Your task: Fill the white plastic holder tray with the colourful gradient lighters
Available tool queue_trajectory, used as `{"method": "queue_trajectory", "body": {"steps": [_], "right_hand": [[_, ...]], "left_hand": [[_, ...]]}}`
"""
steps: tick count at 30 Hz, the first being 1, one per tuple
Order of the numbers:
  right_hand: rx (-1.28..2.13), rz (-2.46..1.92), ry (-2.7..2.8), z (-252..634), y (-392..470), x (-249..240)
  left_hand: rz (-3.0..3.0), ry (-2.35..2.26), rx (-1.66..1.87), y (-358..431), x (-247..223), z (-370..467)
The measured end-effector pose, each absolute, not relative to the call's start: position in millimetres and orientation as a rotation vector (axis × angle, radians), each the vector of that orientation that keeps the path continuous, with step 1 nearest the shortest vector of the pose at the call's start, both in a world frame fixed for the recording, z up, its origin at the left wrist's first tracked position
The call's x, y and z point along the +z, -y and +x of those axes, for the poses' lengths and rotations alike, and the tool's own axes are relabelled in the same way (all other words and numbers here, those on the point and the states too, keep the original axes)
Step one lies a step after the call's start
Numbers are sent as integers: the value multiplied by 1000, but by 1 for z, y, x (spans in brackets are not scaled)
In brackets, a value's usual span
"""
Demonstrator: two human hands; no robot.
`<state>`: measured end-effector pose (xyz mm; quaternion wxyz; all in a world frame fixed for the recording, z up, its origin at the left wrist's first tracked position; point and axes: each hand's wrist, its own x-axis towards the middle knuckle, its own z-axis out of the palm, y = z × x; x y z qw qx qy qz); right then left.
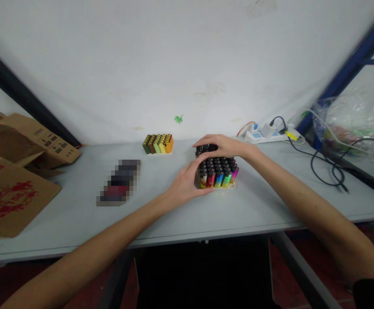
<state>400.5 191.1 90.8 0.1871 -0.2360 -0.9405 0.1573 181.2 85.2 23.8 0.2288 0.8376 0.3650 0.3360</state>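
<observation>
A block of lighters (219,179) with black tops and bright, multicoloured bodies stands upright in a pale tray on the table, right of centre. My left hand (183,182) is wrapped around its left end, the thumb low along the front and a finger over the tops. Behind and above, my right hand (225,146) curves over the rear, its fingers closed around black-topped lighters (206,148). My palm and fingers hide part of the rear rows. A second set of lighters (158,144), green, brown, yellow and orange, stands by the wall.
Cardboard boxes (19,193) lie at the left of the table (161,223). A pixelated dark object (119,182) rests nearer the middle. At the back right are a white power strip (267,134), a black cable (328,182) and clear plastic bags (357,116).
</observation>
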Motion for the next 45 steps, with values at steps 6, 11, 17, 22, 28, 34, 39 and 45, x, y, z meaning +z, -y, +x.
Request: {"method": "queue_trajectory", "body": {"steps": [6,11,17,22,28,34,39,45], "right_hand": [[448,-769,2594,405,-192,89],[483,-858,2532,422,-202,87],[524,-950,2501,452,-189,90],[499,-875,2542,455,-171,90],[503,-763,2541,442,-151,88],[459,-702,2579,420,-130,85],[402,-630,2632,400,-119,84],[258,-643,2682,395,-112,81]], "left_hand": [[2379,-1006,846,-84,28,177],[2442,-1134,650,-66,51,158],[2438,-1405,561,-53,69,122],[2480,-1679,503,-71,66,107],[2478,-1718,557,-117,66,122],[2536,-1537,648,-174,63,135],[2550,-1509,648,-198,63,142],[2527,-1551,646,-171,72,130]]}}
